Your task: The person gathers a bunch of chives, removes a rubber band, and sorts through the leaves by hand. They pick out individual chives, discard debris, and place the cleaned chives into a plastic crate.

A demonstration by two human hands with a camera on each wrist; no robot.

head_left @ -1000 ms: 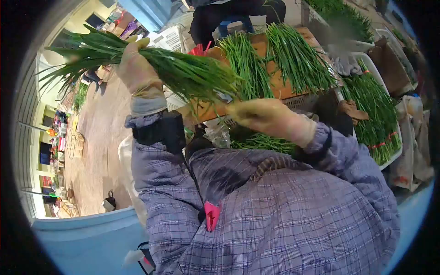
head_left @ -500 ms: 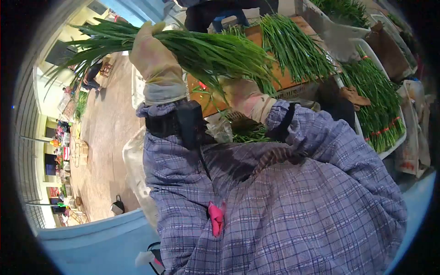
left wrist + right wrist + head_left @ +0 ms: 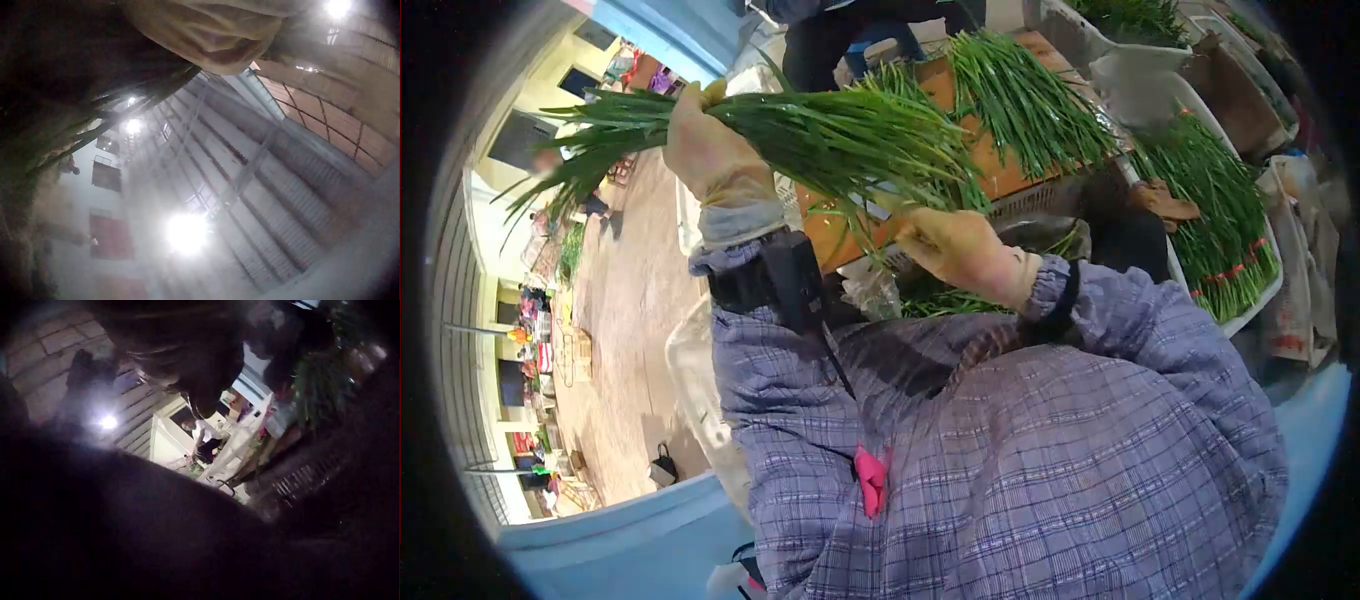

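Observation:
My gloved left hand (image 3: 715, 155) grips a thick bundle of long green stalks (image 3: 840, 130) around its middle, holding it nearly level above a wooden board. In the left wrist view the glove (image 3: 219, 40) is at the top, with dark blades (image 3: 103, 128) to its left. Below the bundle's right part, my gloved right hand (image 3: 970, 258) has curled fingers pinching thin, yellowish blades that hang there. The exact contact at its fingertips is blurred. The right wrist view is too dark to show the grip.
More stalks (image 3: 1025, 105) lie on the wooden board (image 3: 1010, 175). At the right, a white crate (image 3: 1262, 305) holds stalks tied with red bands. Loose greens (image 3: 950, 300) and clear plastic (image 3: 870, 290) are near my lap. Someone in dark clothes (image 3: 820, 50) sits opposite.
The bundle and left hand first moved right, then slightly back left and down. My right hand moved left under the bundle, then back right. The view has shifted.

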